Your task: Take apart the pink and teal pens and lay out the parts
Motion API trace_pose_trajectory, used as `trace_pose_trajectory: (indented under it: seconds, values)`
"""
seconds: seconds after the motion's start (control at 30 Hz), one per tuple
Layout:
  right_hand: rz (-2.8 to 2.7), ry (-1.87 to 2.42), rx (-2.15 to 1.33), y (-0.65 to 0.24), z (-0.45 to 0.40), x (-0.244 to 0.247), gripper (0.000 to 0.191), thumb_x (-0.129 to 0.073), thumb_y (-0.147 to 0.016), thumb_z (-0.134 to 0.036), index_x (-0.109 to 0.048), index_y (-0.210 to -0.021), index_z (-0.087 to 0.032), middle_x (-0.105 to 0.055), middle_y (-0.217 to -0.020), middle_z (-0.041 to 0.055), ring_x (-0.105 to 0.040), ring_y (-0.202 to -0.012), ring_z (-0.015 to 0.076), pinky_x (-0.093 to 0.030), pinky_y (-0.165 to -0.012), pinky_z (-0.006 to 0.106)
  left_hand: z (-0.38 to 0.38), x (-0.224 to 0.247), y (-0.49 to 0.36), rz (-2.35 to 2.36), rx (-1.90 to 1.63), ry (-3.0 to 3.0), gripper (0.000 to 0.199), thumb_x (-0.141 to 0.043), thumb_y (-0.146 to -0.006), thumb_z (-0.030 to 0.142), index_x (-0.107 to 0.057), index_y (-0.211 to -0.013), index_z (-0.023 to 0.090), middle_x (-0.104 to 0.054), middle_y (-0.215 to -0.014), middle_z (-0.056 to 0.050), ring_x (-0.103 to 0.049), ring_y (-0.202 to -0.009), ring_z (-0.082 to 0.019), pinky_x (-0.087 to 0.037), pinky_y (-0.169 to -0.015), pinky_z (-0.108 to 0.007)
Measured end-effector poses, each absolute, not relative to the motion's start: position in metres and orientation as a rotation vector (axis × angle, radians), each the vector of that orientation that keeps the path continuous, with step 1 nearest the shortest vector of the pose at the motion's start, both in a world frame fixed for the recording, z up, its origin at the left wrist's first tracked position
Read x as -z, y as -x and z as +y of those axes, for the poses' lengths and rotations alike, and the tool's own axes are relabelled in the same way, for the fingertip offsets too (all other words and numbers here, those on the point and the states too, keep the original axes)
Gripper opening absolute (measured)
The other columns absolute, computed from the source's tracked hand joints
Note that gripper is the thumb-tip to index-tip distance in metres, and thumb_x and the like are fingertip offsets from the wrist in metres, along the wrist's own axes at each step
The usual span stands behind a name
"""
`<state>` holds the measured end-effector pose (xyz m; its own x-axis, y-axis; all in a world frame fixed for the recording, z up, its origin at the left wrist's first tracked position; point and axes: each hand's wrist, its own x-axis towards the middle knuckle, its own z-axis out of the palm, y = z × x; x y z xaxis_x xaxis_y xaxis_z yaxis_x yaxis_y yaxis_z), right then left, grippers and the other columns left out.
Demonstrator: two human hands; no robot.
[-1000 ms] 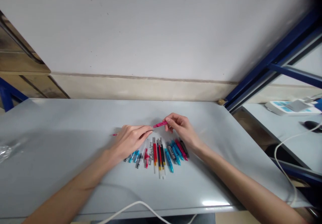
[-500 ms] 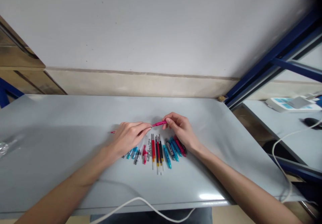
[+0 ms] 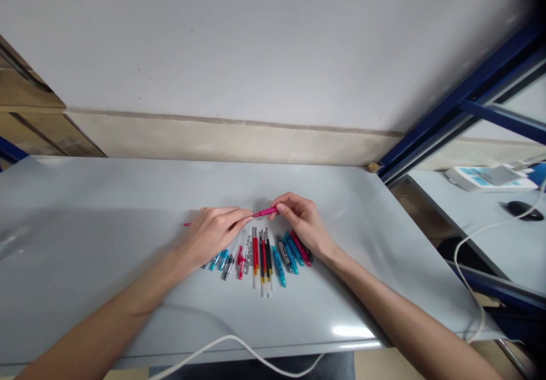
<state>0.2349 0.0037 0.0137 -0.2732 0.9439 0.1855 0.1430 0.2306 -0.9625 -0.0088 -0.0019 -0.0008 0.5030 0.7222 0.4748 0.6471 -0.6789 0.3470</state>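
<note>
Between my two hands a pink pen barrel (image 3: 265,212) is held above the table, slightly tilted. My right hand (image 3: 302,221) pinches its right end between thumb and fingers. At its narrow left end, the thumb and fingertips of my left hand (image 3: 215,231) are closed; any small part inside them is hidden. Below lie several pen refills (image 3: 263,257) with red and black ink, side by side. To their left are clear pen barrels with coloured grips (image 3: 240,263), partly under my left hand. Blue, grey and pink upper barrels (image 3: 279,266) lie to their right, near my right wrist.
The grey table (image 3: 106,243) meets a pale wall at the back. A white cable (image 3: 230,337) loops over the front edge. At right, beyond a blue frame (image 3: 447,93), a lower surface holds a black mouse (image 3: 524,210) and a white device (image 3: 482,180).
The pink barrel has been turned about its length, so its clip no longer shows. Both hands keep their hold close together, and the whole view has shifted slightly.
</note>
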Motion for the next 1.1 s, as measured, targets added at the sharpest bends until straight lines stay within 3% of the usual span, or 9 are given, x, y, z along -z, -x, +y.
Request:
trace_pose_trajectory:
  seconds: [0.1,0.27,0.33,0.43,0.63,0.73,0.83,0.93,1.1]
  values:
    - [-1.668,1.04,-1.145,-0.235,0.001,-0.019,0.019,-0.058,-0.1,-0.034,-0.067,-0.097,-0.018,-0.074,-0.082,0.0039,-0.063,-0.081,0.0189,-0.044,-0.08,0.032,-0.003,-0.001,0.009,1.194,-0.917,-2.618,0.022,-0.053,-0.105,0.031,-0.073,-0.11,0.023,-0.079,-0.104,0.0,-0.076,-0.083,-0.017,-0.057,-0.074,-0.028]
    - [-1.741,1.087,-0.999,-0.235,-0.004,-0.025,0.027,-0.058,-0.101,-0.032,-0.07,-0.081,-0.019,-0.07,-0.076,0.0016,-0.06,-0.076,0.0172,-0.045,-0.077,0.031,-0.006,-0.007,0.006,1.215,-0.884,-2.661,0.028,-0.052,-0.105,0.037,-0.066,-0.123,0.022,-0.078,-0.102,-0.003,-0.076,-0.08,-0.019,-0.059,-0.07,-0.03]
    - [-1.75,1.063,-0.937,-0.234,-0.006,-0.024,0.019,-0.062,-0.099,-0.03,-0.072,-0.087,-0.02,-0.072,-0.083,0.0019,-0.062,-0.08,0.0179,-0.047,-0.079,0.032,-0.007,-0.01,0.003,1.189,-0.92,-2.653,0.028,-0.051,-0.106,0.037,-0.063,-0.125,0.021,-0.077,-0.105,-0.005,-0.075,-0.085,-0.019,-0.06,-0.075,-0.031]
    - [-1.823,0.991,-0.844,-0.231,-0.008,-0.022,0.007,-0.067,-0.095,-0.023,-0.073,-0.098,-0.022,-0.074,-0.094,0.0034,-0.065,-0.088,0.0195,-0.05,-0.083,0.034,-0.008,-0.015,-0.002,1.114,-0.934,-2.653,0.029,-0.05,-0.106,0.03,-0.057,-0.132,0.021,-0.073,-0.113,-0.007,-0.073,-0.097,-0.02,-0.06,-0.084,-0.034]
    - [-1.929,0.907,-0.607,-0.226,-0.013,-0.019,0.019,-0.061,-0.097,-0.012,-0.074,-0.105,-0.024,-0.074,-0.097,0.0036,-0.064,-0.092,0.0205,-0.053,-0.084,0.037,-0.01,-0.013,-0.002,1.016,-0.74,-2.75,0.064,-0.034,-0.094,-0.004,-0.038,-0.152,0.024,-0.061,-0.125,-0.011,-0.064,-0.113,-0.022,-0.058,-0.095,-0.038]
    - [-1.919,0.898,-0.604,-0.227,-0.013,-0.02,0.022,-0.06,-0.097,-0.012,-0.075,-0.105,-0.027,-0.075,-0.1,0.0019,-0.064,-0.092,0.0209,-0.053,-0.086,0.038,-0.007,-0.013,0.003,1.06,-0.784,-2.744,0.067,-0.033,-0.094,-0.005,-0.036,-0.154,0.024,-0.057,-0.132,-0.011,-0.065,-0.112,-0.02,-0.058,-0.095,-0.036]
    - [-1.899,0.926,-0.638,-0.228,-0.014,-0.023,0.023,-0.06,-0.098,-0.015,-0.076,-0.105,-0.029,-0.077,-0.102,0.0015,-0.065,-0.093,0.0218,-0.053,-0.088,0.04,-0.002,-0.015,0.007,1.113,-0.899,-2.804,0.045,-0.043,-0.103,0.011,-0.045,-0.148,0.017,-0.066,-0.119,-0.011,-0.068,-0.103,-0.022,-0.059,-0.088,-0.036]
    - [-1.881,0.962,-0.668,-0.228,-0.015,-0.024,0.022,-0.061,-0.098,-0.018,-0.078,-0.105,-0.031,-0.077,-0.103,0.0021,-0.066,-0.094,0.023,-0.053,-0.09,0.042,0.002,-0.017,0.011,1.164,-0.919,-2.882,0.025,-0.051,-0.105,0.027,-0.064,-0.123,0.015,-0.071,-0.099,-0.008,-0.07,-0.089,-0.022,-0.057,-0.078,-0.035]
    - [-1.86,1.016,-0.665,-0.227,-0.016,-0.02,0.02,-0.062,-0.097,-0.02,-0.078,-0.103,-0.03,-0.077,-0.101,0.0025,-0.067,-0.092,0.0232,-0.054,-0.088,0.042,-0.001,-0.015,0.011,1.13,-0.868,-2.843,0.025,-0.049,-0.106,0.031,-0.069,-0.106,0.016,-0.068,-0.088,-0.003,-0.066,-0.076,-0.016,-0.05,-0.067,-0.029]
